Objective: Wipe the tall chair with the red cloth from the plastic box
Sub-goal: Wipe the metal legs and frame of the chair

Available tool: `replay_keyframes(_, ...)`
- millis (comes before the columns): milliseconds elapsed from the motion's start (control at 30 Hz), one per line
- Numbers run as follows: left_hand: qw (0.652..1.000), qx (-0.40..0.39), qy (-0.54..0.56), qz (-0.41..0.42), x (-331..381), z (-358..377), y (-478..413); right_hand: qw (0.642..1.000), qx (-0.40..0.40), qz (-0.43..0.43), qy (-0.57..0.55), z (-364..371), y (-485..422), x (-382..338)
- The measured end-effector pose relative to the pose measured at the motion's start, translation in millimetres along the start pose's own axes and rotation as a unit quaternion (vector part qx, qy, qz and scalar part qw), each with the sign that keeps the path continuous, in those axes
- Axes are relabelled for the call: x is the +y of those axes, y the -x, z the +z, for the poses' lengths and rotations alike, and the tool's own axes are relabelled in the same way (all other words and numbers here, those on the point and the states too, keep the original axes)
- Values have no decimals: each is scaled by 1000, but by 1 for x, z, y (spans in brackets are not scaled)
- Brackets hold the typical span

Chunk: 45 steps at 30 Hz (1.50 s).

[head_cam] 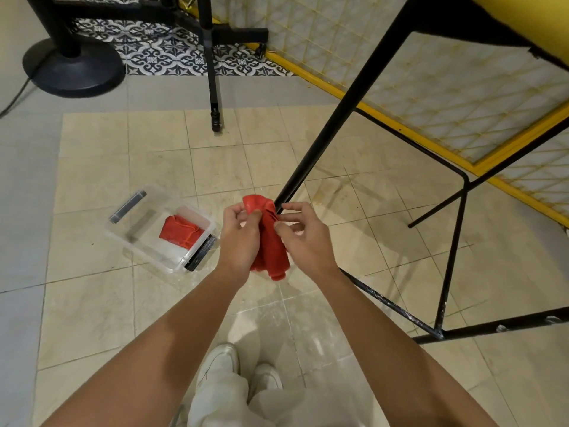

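Observation:
A red cloth [272, 241] hangs bunched between both my hands at the centre of the view. My left hand [238, 238] pinches its upper left part and my right hand [304, 238] grips its right side. The tall chair stands to the right: a black metal frame with one slanted leg [341, 112] running down behind the cloth and a yellow seat [529, 20] at the top right. On the floor to the left lies the clear plastic box [138, 238], open, with a second red cloth [180, 234] folded inside.
A black round fan base [74, 67] stands at the top left, and a thin black stand leg [214, 87] at top centre. A yellow-framed wire grid [431, 87] lies along the right. My feet [240, 368] are below on beige tiles.

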<state>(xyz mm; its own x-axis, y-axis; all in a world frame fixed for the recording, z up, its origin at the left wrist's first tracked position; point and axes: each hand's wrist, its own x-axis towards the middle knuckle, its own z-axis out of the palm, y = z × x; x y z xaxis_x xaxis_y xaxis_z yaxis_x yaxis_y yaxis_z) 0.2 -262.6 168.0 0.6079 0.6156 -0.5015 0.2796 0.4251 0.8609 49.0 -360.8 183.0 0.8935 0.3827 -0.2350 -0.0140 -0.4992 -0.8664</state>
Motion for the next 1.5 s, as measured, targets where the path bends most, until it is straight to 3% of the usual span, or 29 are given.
replay_keyframes(100, 997, -1, -31, 71, 12, 6, -1, 998, 51, 27, -18, -8, -7, 7)
replay_keyframes(267, 975, -53, -114, 181, 1, 22, -6, 997, 56, 41, -46, -9, -14, 7)
replay_keyframes(467, 974, -26, -162, 157, -28, 24, -21, 998, 24, 27, -55, 0, -19, 11)
replay_keyframes(600, 976, -54, -183, 104, -38, 17, -32, 995, 5, 52, -79, 8, -18, 17)
replay_keyframes(867, 991, -83, -52, 95, -34, 10, -20, 994, -5, 69, -89, 13, -12, 25)
replay_keyframes(1100, 980, -47, -161, 106, -63, 6, -35, 988, -46, 114, -92, 31, -5, 50)
replay_keyframes(1333, 978, -49, -199, 27, -87, -4, -67, 977, -106, 170, -79, 54, -14, 72)
replay_keyframes(1500, 987, -29, -142, 75, -86, -5, -62, 975, -78, 197, -64, 62, -24, 87)
